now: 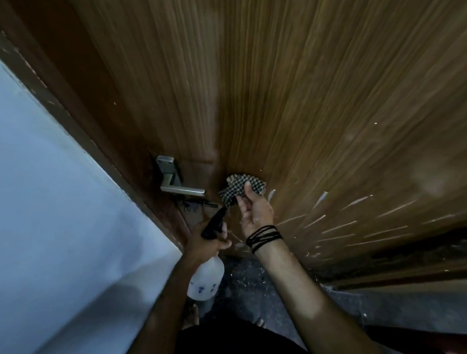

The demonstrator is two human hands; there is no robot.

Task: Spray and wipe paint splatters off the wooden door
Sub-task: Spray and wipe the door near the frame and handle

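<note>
Door: we are facing the wooden door (298,99), with pale paint splatters (340,227) streaking its lower right part.
Right hand: we are pressing a checkered cloth (240,186) onto the door with our right hand (255,210), fingers curled around it, just right of the metal handle (176,183).
Left hand: our left hand (206,241) is gripping the spray bottle (206,279) by its black trigger head, below the cloth.
Wrist: black cords (263,236) are circling our right wrist.

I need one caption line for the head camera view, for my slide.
Right hand presses a checkered cloth on the wooden door; left hand holds a spray bottle.
</note>
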